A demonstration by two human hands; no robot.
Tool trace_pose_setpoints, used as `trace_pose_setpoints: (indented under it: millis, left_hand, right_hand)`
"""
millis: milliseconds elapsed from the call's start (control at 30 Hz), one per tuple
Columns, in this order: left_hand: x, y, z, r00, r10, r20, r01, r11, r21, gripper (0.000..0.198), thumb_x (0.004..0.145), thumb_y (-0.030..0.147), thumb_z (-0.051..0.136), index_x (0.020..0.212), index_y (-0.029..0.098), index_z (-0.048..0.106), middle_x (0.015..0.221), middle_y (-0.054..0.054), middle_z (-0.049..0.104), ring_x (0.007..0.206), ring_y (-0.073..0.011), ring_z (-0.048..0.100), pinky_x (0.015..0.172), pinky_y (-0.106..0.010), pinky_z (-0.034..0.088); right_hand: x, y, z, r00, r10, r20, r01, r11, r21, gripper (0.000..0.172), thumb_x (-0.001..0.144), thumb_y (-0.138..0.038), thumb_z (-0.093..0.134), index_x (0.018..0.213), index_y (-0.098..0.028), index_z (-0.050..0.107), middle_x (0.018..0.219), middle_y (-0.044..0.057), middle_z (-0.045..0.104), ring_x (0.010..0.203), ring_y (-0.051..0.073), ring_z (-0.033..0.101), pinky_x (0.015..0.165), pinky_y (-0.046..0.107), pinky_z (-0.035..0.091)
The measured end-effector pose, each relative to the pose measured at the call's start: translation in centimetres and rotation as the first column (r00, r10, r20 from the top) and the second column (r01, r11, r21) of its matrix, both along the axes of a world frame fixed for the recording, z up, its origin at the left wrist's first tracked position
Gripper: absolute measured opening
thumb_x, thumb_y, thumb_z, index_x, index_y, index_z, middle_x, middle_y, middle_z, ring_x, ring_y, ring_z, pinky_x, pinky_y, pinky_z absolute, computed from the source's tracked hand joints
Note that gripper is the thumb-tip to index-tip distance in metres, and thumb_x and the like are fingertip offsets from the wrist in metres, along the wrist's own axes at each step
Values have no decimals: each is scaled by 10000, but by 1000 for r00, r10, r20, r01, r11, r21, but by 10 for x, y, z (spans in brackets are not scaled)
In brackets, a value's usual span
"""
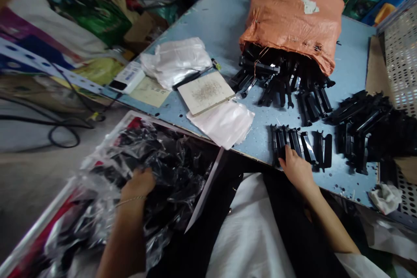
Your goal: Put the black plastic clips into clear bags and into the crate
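My left hand (138, 183) reaches down into a cardboard box (208, 186) on the floor, full of black plastic parts wrapped in clear bags (163, 169); its fingers are buried in the bags. My right hand (297, 169) rests at the near edge of the blue table (215, 21), fingers on a short row of black plastic parts (295, 141) laid side by side. More black parts (283, 80) spill from an orange woven sack (293, 13) at the back.
A heap of black parts (368, 126) lies at the right beside a perforated metal panel (402, 47). Clear bags (224, 121), a cardboard card (205, 92), crumpled plastic (176, 58) and a white box (127, 77) lie on the table's left. Cables (61, 128) cross the floor.
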State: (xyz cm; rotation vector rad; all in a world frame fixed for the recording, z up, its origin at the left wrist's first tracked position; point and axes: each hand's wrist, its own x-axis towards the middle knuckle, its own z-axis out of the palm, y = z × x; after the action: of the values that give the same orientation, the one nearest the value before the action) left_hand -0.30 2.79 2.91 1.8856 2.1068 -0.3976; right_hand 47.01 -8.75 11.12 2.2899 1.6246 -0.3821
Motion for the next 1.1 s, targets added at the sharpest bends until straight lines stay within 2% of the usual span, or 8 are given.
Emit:
trace_pose_setpoints:
  millis: [100, 200, 333, 533, 633, 900, 1000, 1100]
  left_hand:
    - [76, 12, 25, 998, -59, -1, 59, 992, 109, 347, 946, 319, 435, 1044, 121, 703, 1072, -196, 704, 854, -312, 696, 769, -450, 558]
    - [168, 28, 35, 870, -404, 284, 251, 857, 451, 380, 994, 288, 399, 1194, 123, 678, 1256, -181, 658, 1181, -289, 608, 1031, -422, 491]
    - [236, 57, 18, 725, -541, 426, 276, 795, 540, 161, 908, 219, 585, 936, 148, 728, 1144, -151, 680, 1080, -288, 596, 997, -435, 498]
    - [216, 95, 7, 562, -301, 771, 52, 943, 330, 147, 823, 248, 672, 700, 180, 628, 806, -28, 636, 772, -172, 606, 765, -303, 523]
    - [210, 97, 12, 518, -263, 814, 42, 958, 283, 177, 871, 256, 581, 726, 185, 653, 821, -31, 666, 830, -179, 624, 825, -305, 514]
    - [225, 87, 4, 519, -318, 793, 82, 942, 324, 133, 834, 235, 652, 715, 189, 613, 826, -42, 642, 818, -187, 623, 811, -331, 524]
    - [226, 83, 2, 537, -354, 766, 69, 923, 378, 28, 868, 182, 601, 864, 184, 628, 934, -52, 643, 839, -176, 632, 836, -333, 536]
    - [231, 69, 4, 605, -423, 675, 90, 878, 470, 209, 836, 253, 700, 1011, 181, 611, 1047, -71, 621, 893, -194, 634, 838, -345, 551]
  right_hand:
    - [3, 2, -7, 994, -51, -93, 53, 998, 27, 491, 1001, -289, 476, 1442, -77, 448, 1205, 208, 684, 897, 297, 741, 717, 357, 535]
    - [14, 2, -15, 944, -52, -326, 110, 980, 164, 462, 961, -251, 501, 1398, -99, 511, 1259, 197, 666, 1051, 303, 699, 872, 400, 534]
    - [24, 3, -24, 663, -39, -747, 286, 936, 205, 465, 922, -356, 560, 1345, -164, 570, 1024, 92, 700, 818, 207, 682, 774, 353, 548]
    - [6, 22, -26, -54, -56, -997, 498, 864, -76, 402, 819, -390, 717, 1181, -227, 655, 791, -19, 605, 610, 111, 561, 538, 232, 485]
    - [-2, 34, -23, -303, -60, -951, 474, 856, -205, 307, 792, -370, 753, 1041, -201, 689, 695, -38, 568, 497, 75, 476, 449, 204, 416]
    - [-22, 35, -41, -693, -193, -695, 280, 816, -506, 414, 623, -382, 905, 904, -176, 681, 599, -53, 537, 436, 38, 372, 385, 160, 323]
    - [-25, 34, -54, -732, -259, -630, 219, 787, -577, 433, 640, -383, 905, 930, -166, 667, 627, -24, 591, 457, 46, 414, 386, 149, 325]
    - [-15, 33, -60, -737, -242, -631, 262, 759, -596, 452, 645, -358, 905, 976, -182, 653, 701, 6, 649, 487, 53, 459, 402, 143, 347]
